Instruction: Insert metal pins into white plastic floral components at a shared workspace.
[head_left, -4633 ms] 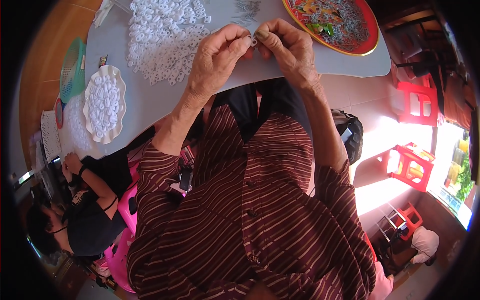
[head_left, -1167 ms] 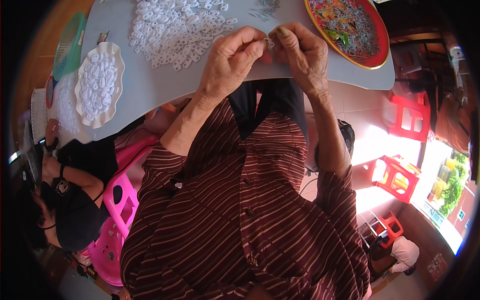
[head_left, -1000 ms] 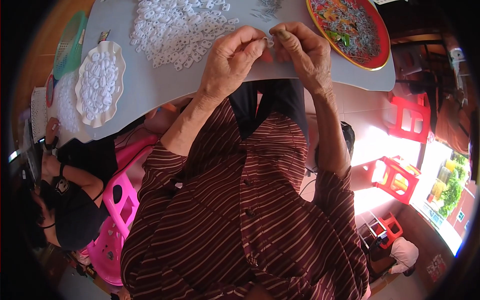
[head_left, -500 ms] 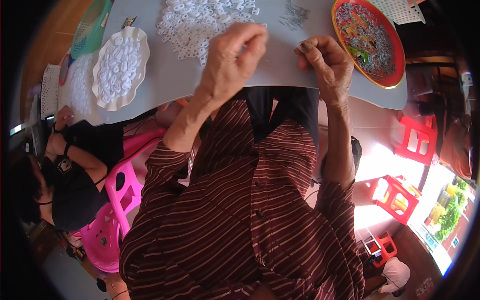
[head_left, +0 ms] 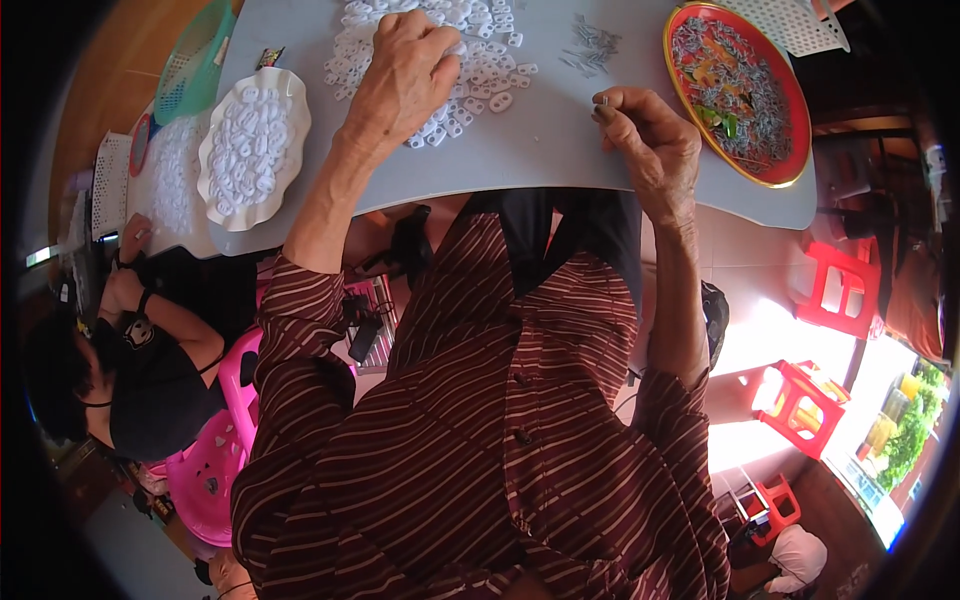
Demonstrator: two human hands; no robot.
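My left hand (head_left: 408,75) is over a loose pile of small white plastic pieces with holes (head_left: 485,75). Its fingers are bent down and closed, and their tips are hidden behind the hand, so what they hold, if anything, does not show. Apart from it, above the table's near edge, my right hand (head_left: 652,140) is closed in a pinch. Something tiny and pale sits at its thumb and fingertip, too small to name. Beyond the right hand lies a small heap of thin grey metal pins (head_left: 590,45).
On the grey table (head_left: 540,150), a scalloped white dish (head_left: 290,150) of white pieces stands left. A red gold-rimmed tray (head_left: 796,150) of grey pins stands right. A green basket (head_left: 195,60) and a seated person (head_left: 160,370) are at left; red stools (head_left: 840,290) at right.
My left hand has moved left and away from me, from beside the right hand to the white pile. My right hand keeps its pinch, nearly in place. The view has shifted slightly.
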